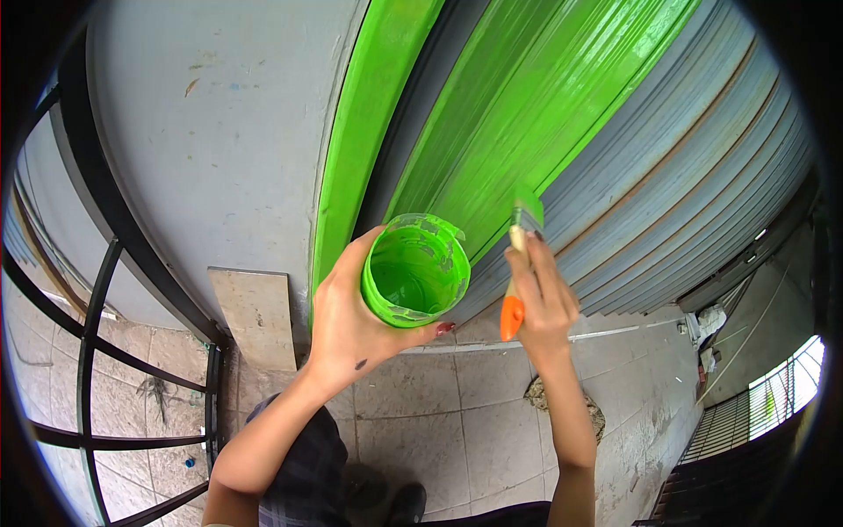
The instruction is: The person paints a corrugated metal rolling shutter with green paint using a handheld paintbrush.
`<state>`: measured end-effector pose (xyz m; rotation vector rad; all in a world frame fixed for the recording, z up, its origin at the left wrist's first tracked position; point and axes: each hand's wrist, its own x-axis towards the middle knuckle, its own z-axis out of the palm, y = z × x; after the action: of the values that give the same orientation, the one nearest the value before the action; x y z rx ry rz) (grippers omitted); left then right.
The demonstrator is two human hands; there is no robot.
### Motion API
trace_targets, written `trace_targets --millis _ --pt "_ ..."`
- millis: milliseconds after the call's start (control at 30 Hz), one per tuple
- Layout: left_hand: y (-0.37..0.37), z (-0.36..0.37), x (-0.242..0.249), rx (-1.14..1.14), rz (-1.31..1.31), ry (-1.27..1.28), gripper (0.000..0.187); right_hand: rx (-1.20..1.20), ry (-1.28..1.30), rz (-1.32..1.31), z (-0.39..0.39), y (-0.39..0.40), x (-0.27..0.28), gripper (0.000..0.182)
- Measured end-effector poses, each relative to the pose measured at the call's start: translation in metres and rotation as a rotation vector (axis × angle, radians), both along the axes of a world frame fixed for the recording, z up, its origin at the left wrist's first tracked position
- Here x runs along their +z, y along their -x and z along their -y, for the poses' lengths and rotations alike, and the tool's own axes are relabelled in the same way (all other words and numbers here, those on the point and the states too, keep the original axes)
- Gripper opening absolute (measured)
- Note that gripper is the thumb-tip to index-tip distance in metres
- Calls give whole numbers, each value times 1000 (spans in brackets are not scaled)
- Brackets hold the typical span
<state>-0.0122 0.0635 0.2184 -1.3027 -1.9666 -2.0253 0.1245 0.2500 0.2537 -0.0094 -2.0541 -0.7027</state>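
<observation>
In the head view my left hand (347, 307) is wrapped round a cut plastic tub (413, 303) coated with green paint, its open top facing me and a pool of paint at the bottom. My right hand (542, 294) grips a paintbrush (518, 233) by its pale wooden handle, whose end is orange. Green paint covers the bristles, which are right at the lower right edge of a freshly green section of the ribbed metal shutter (527, 105). Streaky brush marks run along that section.
A green upright strip (351, 132) borders a grey wall (219, 114). Unpainted grey shutter slats (685, 158) spread to the right. A black metal frame (88, 351) stands at left, with a board (255, 316) against the wall. Below lie floor tiles (413, 439) and a stone (597, 417).
</observation>
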Motion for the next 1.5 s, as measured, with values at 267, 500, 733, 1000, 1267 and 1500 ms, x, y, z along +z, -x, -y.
trace_targets --millis 267,500,733,1000,1267,1500 --pt "0 13 4 -61 16 14 93 -40 315 501 -1 -26 -189 19" --pt "0 7 2 -91 46 40 93 18 328 179 -7 -20 -118 24" --pt "2 2 0 -119 89 84 93 45 280 123 -4 -19 -188 20" --pt "8 4 -3 -108 79 57 92 28 482 395 -7 -24 -288 20" --pt "9 -1 -9 -120 72 69 91 102 310 -23 -3 -21 -206 18" --pt "8 2 -5 -135 104 64 91 72 624 304 -2 -14 -319 18"
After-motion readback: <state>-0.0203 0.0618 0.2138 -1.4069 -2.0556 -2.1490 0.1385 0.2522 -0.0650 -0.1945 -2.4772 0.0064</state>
